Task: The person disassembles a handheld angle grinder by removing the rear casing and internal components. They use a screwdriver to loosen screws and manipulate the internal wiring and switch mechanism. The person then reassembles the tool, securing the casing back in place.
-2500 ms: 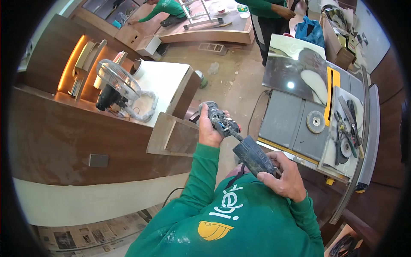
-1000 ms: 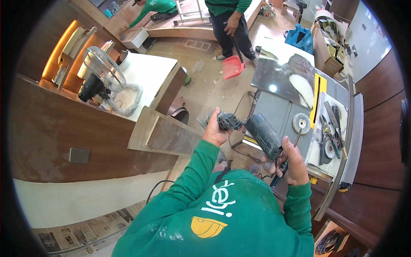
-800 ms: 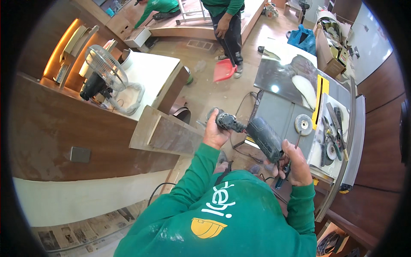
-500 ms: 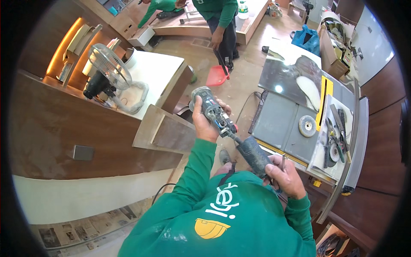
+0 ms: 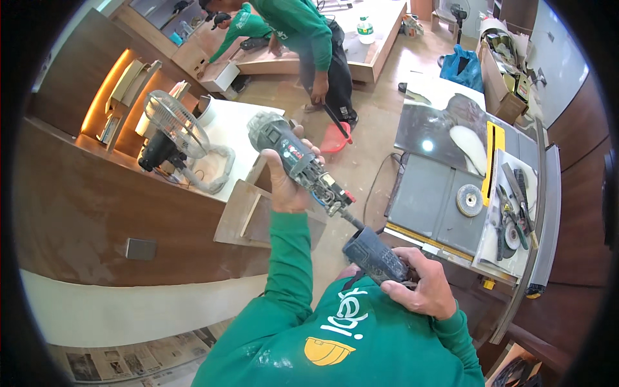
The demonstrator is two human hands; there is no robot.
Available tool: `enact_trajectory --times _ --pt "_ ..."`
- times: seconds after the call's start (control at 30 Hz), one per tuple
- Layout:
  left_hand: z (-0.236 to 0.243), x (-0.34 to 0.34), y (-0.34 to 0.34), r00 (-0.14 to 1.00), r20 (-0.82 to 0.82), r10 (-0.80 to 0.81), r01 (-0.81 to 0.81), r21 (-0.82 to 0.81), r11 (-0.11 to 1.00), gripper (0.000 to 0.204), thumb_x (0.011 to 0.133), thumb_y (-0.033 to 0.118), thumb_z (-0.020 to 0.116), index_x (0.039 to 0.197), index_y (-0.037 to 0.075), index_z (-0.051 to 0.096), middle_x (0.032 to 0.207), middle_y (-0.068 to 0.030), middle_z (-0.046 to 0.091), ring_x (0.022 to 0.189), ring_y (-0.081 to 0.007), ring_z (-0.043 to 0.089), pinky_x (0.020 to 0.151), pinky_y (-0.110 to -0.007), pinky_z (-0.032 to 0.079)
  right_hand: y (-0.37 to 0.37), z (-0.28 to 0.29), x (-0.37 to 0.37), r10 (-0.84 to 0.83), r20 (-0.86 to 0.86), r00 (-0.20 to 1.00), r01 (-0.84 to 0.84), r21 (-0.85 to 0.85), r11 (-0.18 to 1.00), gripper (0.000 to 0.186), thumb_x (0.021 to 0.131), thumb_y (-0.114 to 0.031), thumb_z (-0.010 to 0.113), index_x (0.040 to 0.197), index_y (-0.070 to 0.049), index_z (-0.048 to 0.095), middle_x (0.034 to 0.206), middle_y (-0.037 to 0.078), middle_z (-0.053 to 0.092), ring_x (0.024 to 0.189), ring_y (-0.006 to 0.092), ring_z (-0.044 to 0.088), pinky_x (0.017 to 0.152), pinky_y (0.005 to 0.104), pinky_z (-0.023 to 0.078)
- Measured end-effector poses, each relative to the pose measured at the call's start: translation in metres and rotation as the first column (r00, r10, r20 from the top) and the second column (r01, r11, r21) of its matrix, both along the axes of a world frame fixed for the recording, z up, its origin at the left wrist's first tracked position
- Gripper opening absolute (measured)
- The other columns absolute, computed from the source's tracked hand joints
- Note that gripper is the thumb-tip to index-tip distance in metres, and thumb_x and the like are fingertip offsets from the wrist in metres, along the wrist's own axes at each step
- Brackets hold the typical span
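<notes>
Head view: a power tool, innards bare, was gripped midair by the left hand, its dark housing sleeve clasped by the right hand; keeping both aligned without straining the cord seemed wise, clear of the grey bench

Site type: int. fit-out job, doubling as workshop. Evid.: grey saw bench w/ abrasive disc & hand tools on top; opened power tool; red dustpan; newspaper sheets spread out; raised timber platform; smudged wood panelling, lit built-in shelving; two co-workers, matching green tops. Res. or comm.: can't tell.
</notes>
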State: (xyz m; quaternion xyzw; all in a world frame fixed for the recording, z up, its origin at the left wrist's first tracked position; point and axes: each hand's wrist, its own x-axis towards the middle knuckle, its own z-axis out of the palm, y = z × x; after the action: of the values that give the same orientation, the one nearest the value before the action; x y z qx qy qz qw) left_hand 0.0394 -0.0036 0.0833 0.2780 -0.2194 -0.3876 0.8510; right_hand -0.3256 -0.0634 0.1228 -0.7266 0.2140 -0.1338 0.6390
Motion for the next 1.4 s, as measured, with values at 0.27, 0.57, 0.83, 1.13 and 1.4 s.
enact_trajectory --times 0.27,0.57,0.83,1.13,1.4 --pt "-0.003 -0.024 -0.002 0.973 -0.216 -0.082 0.047 -0.162 0.986 0.081 0.093 0.037 0.083 0.155 -0.001 0.046 0.120 -0.0119 0.066 0.114 -0.0270 0.069 0.104 -0.048 0.059 -0.022 -0.009 0.006 0.061 -0.076 0.995 -0.045 0.198 0.979 0.052 0.094 -0.032 0.075 0.134 0.001 0.068 0.102 0.012 0.074 0.082 0.0172 0.071 0.079 0.0333 0.056" --pt "0.013 -0.035 -0.036 0.930 -0.340 -0.140 -0.024 -0.436 0.899 0.084 0.093 0.069 0.076 0.136 0.000 0.056 0.106 -0.0077 0.062 0.096 -0.0223 0.064 0.086 -0.041 0.055 -0.026 0.005 0.024 0.266 0.026 0.964 -0.251 0.435 0.865 0.047 0.103 -0.034 0.055 0.130 0.003 0.068 0.094 0.008 0.072 0.072 0.0122 0.065 0.065 0.0281 0.049" --pt "0.029 -0.029 -0.046 0.881 -0.351 -0.318 0.017 -0.648 0.761 0.075 0.095 0.053 0.081 0.143 0.001 0.055 0.109 -0.0064 0.063 0.097 -0.0206 0.066 0.088 -0.040 0.055 -0.024 0.003 0.031 0.091 0.167 0.982 -0.177 0.627 0.759 0.060 0.105 -0.049 0.048 0.132 0.004 0.062 0.091 0.013 0.076 0.061 0.0118 0.064 0.049 0.0240 0.044" --pt "0.034 -0.023 -0.050 0.877 -0.295 -0.380 0.060 -0.716 0.696 0.074 0.095 0.051 0.082 0.146 0.005 0.053 0.108 -0.0048 0.063 0.096 -0.0180 0.065 0.085 -0.036 0.054 -0.024 -0.001 0.034 0.083 0.236 0.968 -0.214 0.611 0.762 0.073 0.108 -0.055 0.044 0.143 0.008 0.056 0.096 0.014 0.077 0.067 0.0135 0.070 0.049 0.0236 0.047" --pt "0.032 -0.014 -0.050 0.938 -0.266 -0.223 0.002 -0.638 0.770 0.072 0.094 0.040 0.084 0.140 -0.003 0.050 0.106 -0.0050 0.059 0.094 -0.0173 0.064 0.082 -0.036 0.055 -0.033 0.008 0.036 0.045 0.218 0.975 -0.183 0.673 0.717 0.065 0.110 -0.048 0.045 0.145 0.005 0.056 0.103 0.015 0.074 0.072 0.0162 0.073 0.050 0.0245 0.046"
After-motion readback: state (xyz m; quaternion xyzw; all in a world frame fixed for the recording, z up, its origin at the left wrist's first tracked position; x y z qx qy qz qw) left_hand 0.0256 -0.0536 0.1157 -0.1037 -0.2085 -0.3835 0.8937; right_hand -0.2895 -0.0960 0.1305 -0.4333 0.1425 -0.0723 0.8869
